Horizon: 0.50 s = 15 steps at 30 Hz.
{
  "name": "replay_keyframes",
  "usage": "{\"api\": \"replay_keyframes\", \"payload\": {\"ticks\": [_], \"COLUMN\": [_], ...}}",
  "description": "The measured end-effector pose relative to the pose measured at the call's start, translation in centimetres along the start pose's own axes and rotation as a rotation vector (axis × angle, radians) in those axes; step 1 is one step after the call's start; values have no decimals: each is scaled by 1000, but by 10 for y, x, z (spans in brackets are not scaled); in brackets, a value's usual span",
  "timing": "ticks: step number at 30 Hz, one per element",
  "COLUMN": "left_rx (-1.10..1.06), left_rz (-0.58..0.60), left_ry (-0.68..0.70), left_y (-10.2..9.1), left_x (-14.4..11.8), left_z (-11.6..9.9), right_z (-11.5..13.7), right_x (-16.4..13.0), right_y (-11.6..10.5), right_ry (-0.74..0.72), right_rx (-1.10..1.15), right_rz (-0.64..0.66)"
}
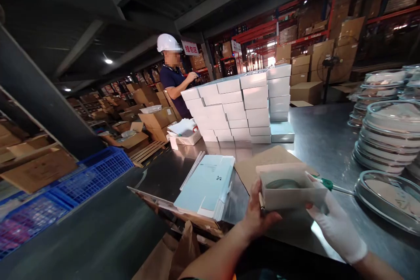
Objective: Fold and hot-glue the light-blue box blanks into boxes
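An open white carton (288,190) sits near the front edge of the steel table (321,140), with a round dark item inside it. My left hand (257,214), bare, grips the carton's left side. My right hand (334,223) wears a white glove and holds the carton's right side. A green-handled tool (331,185) lies just behind the carton on the right. A sheet of brown cardboard (262,159) lies under and behind the carton.
A stack of flat pale-blue cartons (206,186) lies left of my hands. Closed white boxes (243,105) are piled at the table's far side. Stacked glass lids (390,135) fill the right. A person in a white helmet (173,78) stands beyond. Blue crates (88,175) stand at left.
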<state>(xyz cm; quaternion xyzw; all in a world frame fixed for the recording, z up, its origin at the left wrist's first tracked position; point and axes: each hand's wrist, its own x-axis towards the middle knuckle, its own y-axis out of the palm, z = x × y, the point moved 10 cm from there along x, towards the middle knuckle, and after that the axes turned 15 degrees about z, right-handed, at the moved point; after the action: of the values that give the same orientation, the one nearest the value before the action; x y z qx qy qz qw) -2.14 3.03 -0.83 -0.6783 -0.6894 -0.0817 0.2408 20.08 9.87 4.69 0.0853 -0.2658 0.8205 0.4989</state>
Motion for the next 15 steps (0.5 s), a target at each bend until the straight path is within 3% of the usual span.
{"api": "replay_keyframes", "payload": {"ticks": [3,5,9,12,15], "left_rx": [110,100,68,258,402], "left_rz": [-10,-43,-272,-198,-136], "left_ry": [85,90,109,107,123], "left_y": [-3,-3,-19,-20,-26], "left_x": [13,17,-3,-12,-14], "left_z": [-35,-42,-34,-24,-19], "right_z": [4,5,0,-5,-20], "right_x": [14,20,27,40,42], "right_y": [12,12,15,19,-8], "right_ry": [52,116,187,164,234], "right_rx": [244,245,211,188,38], "right_rz": [28,-48,-214,-112,-81]}}
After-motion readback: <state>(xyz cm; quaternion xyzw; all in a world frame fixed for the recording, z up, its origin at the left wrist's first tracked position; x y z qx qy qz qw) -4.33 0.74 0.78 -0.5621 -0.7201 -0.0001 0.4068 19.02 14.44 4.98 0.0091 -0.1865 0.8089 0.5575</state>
